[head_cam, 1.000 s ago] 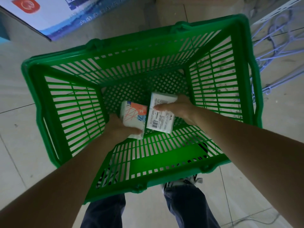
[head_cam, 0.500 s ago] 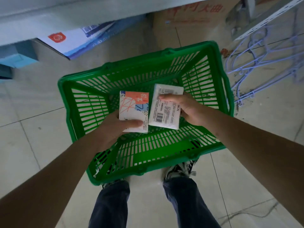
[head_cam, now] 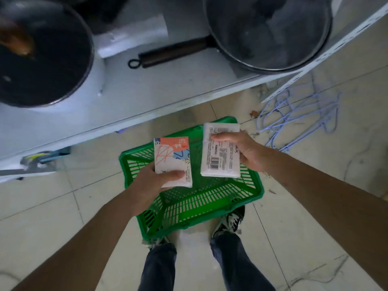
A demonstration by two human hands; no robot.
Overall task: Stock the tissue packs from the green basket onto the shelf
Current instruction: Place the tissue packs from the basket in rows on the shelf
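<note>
The green basket (head_cam: 210,203) stands on the tiled floor in front of my feet, and I see no packs left inside it. My left hand (head_cam: 154,183) grips a tissue pack with an orange and blue pattern (head_cam: 172,158) above the basket's left side. My right hand (head_cam: 244,152) holds a white tissue pack (head_cam: 219,162), barcode side up, above the basket's right side. Both packs are lifted clear of the basket. The white shelf (head_cam: 134,97) runs across the view just beyond the basket.
On the shelf sit a large black pan (head_cam: 42,57) at the left, a metal pan (head_cam: 268,32) with a dark long handle (head_cam: 172,52) at the right, and a white box (head_cam: 134,40) between them. Pale blue wire hangers (head_cam: 298,118) lie on the floor at the right.
Both hands have lifted their packs out of the basket and up toward the shelf. My view has risen, so the basket looks smaller and the shelf with the pans has come into sight.
</note>
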